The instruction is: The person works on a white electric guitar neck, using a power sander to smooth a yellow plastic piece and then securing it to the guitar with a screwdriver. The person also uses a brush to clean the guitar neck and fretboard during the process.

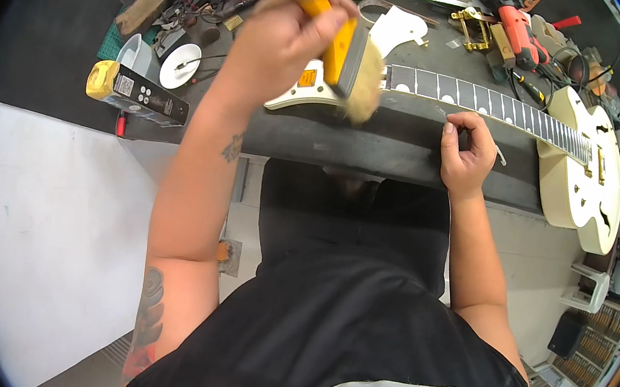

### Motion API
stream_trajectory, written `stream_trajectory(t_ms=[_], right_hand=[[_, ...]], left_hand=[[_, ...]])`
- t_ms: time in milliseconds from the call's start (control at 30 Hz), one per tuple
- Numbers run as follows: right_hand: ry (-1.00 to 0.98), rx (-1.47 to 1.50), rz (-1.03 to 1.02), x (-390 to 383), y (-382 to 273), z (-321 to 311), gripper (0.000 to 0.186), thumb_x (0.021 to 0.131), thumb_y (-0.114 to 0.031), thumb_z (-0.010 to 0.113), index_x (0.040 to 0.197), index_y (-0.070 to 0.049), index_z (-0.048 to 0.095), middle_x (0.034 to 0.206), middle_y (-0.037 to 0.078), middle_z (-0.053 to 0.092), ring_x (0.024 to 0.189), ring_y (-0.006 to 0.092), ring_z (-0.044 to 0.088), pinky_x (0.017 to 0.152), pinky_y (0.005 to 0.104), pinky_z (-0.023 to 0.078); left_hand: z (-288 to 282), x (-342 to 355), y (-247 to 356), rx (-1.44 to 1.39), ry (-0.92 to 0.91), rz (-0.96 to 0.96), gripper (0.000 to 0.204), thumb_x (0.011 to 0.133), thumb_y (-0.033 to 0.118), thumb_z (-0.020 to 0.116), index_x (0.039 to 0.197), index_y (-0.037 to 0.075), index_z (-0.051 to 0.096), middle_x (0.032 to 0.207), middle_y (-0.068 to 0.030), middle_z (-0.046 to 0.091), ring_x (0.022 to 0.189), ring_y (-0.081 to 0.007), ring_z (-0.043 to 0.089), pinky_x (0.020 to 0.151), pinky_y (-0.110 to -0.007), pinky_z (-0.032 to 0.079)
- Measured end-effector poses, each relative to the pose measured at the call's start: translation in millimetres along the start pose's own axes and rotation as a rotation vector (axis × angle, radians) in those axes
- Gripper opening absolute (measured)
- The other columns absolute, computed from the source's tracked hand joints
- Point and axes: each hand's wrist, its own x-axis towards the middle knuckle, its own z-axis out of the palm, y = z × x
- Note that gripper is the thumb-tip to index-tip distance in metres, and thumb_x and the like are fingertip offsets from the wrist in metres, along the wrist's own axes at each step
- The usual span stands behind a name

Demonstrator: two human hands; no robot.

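Note:
My left hand [277,48] grips a yellow-handled brush [337,55], its pale bristles over the headstock end [294,98] of a cream guitar. The guitar's dark fretboard [481,102] runs rightward to the f-holed body [576,205] lying at the bench's right end. My right hand [467,154] rests curled near the bench's front edge, just below the neck, closed on a thin pale metal tool [501,157]; most of that tool is hidden by the fingers.
The dark bench [316,141] holds tools along the back, a red power tool [519,34], a white dish [170,74], a plastic tub [136,44] and a box with a yellow top [145,94]. A white stool [585,294] stands below at right.

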Motion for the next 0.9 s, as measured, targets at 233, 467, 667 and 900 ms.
stream_trajectory(t_ms=[233, 467, 667, 900], right_hand=[[0.024, 0.062, 0.068, -1, 1, 3, 0.007, 0.093, 0.003, 0.070, 0.101, 0.002, 0.071, 0.088, 0.006, 0.071, 0.075, 0.0136, 0.063, 0.073, 0.0277, 0.052], [0.024, 0.090, 0.096, -2, 1, 5, 0.006, 0.095, 0.002, 0.070, 0.101, 0.002, 0.071, 0.090, 0.005, 0.071, 0.077, 0.0119, 0.062, 0.075, 0.0262, 0.051], [0.023, 0.097, 0.108, -2, 5, 3, 0.006, 0.095, 0.002, 0.070, 0.101, 0.002, 0.071, 0.091, 0.005, 0.071, 0.077, 0.0116, 0.062, 0.075, 0.0264, 0.051], [0.027, 0.085, 0.116, -3, 4, 4, 0.006, 0.095, 0.001, 0.071, 0.101, 0.002, 0.071, 0.091, 0.005, 0.071, 0.078, 0.0117, 0.062, 0.075, 0.0263, 0.051]], left_hand=[[-69, 2, -29, 0.878, -0.173, -0.365, 0.021, 0.106, 0.016, 0.065, 0.121, 0.001, 0.064, 0.106, -0.0115, 0.080, 0.103, -0.0236, 0.076, 0.094, -0.040, 0.059], [-64, -21, -34, 0.290, -0.183, -0.170, 0.016, 0.108, 0.014, 0.064, 0.118, 0.002, 0.065, 0.114, -0.0058, 0.077, 0.110, -0.0166, 0.070, 0.098, -0.035, 0.055], [-68, -16, -20, 0.392, -0.184, -0.127, 0.015, 0.107, 0.015, 0.066, 0.114, 0.001, 0.068, 0.112, -0.0079, 0.077, 0.105, -0.0185, 0.070, 0.098, -0.034, 0.053], [-91, -19, -20, 0.320, -0.139, -0.362, 0.015, 0.109, 0.012, 0.064, 0.120, 0.003, 0.065, 0.115, -0.0081, 0.076, 0.103, -0.0175, 0.071, 0.088, -0.036, 0.058]])
